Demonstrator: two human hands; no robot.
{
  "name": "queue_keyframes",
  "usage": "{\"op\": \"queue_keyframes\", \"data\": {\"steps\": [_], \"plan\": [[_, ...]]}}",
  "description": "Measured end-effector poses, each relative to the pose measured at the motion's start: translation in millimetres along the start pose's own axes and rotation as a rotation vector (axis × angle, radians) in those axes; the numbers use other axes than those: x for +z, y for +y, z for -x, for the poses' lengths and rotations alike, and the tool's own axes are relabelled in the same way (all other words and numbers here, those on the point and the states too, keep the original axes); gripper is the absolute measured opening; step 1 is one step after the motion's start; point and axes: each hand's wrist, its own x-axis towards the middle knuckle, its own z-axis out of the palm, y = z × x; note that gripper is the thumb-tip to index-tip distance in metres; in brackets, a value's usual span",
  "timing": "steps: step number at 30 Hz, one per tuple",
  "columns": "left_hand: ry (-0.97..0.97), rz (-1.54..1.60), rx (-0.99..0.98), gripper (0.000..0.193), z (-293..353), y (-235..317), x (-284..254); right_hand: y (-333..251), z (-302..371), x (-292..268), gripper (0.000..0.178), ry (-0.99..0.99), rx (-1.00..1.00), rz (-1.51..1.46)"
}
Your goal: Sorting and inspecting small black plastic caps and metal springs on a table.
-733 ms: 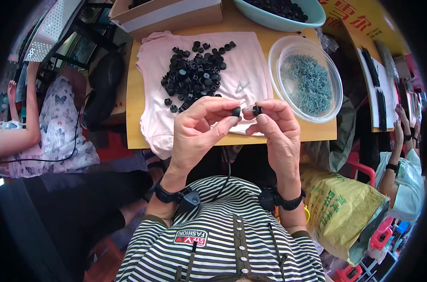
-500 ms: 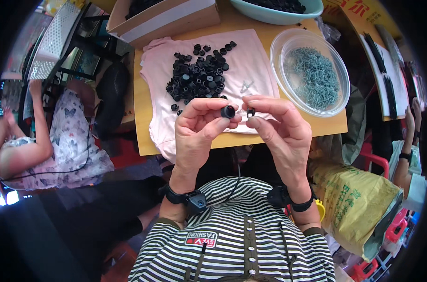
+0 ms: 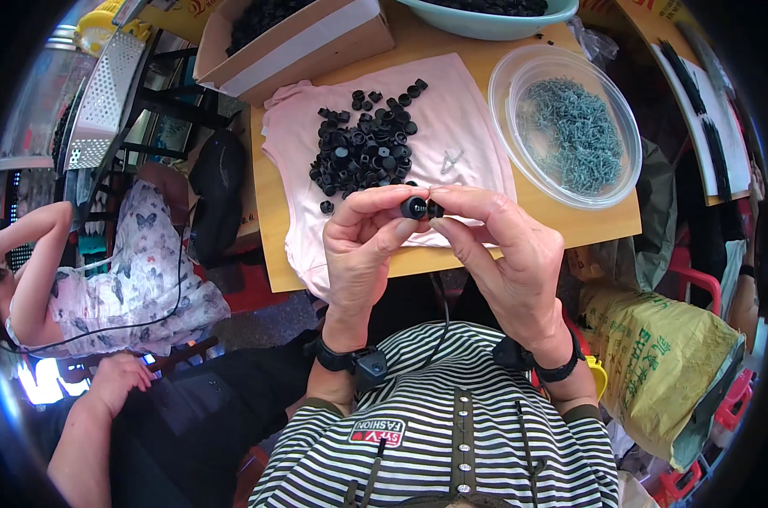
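Observation:
Between the thumb and fingers of my left hand [image 3: 354,245] is a round black plastic cap [image 3: 413,207], its open end facing me. My right hand [image 3: 509,241] pinches a smaller black plastic piece [image 3: 435,209] against the cap's right side; whether it sits inside the cap, I cannot tell. Both hands are above the near edge of a pink cloth [image 3: 460,93]. Just beyond them on the cloth lies a pile of small black plastic parts [image 3: 363,152]. A few thin silvery pieces, seemingly screws [image 3: 451,161], lie to the pile's right.
A clear round tub [image 3: 500,85] of many grey screws [image 3: 580,140] stands on the table's right. At the back are a cardboard box [image 3: 308,51] and a pale green basin [image 3: 494,27], both holding black parts. A yellow sack [image 3: 655,364] stands right; other people sit at left.
My right hand has brought its small black piece leftward against the cap, closing the gap between my hands. At left, a neighbouring person's arm has moved and another hand has come into view.

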Motion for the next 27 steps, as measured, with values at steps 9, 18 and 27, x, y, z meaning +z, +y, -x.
{"op": "queue_keyframes", "data": {"steps": [9, 18, 27], "plan": [[-0.044, -0.119, 0.064, 0.027, -3.2, -2.4, 5.2, 5.1, 1.5, -0.7, 0.024, 0.030, -0.026, 0.082], [-0.080, -0.101, 0.061, 0.023, -2.5, -1.6, 12.9, 7.6, 3.4, -9.3, 0.022, 0.038, -0.054, 0.063], [-0.084, -0.123, 0.043, 0.022, -2.9, -3.6, 11.0, 9.3, 6.8, -10.1, 0.022, 0.021, -0.010, 0.038]]}}
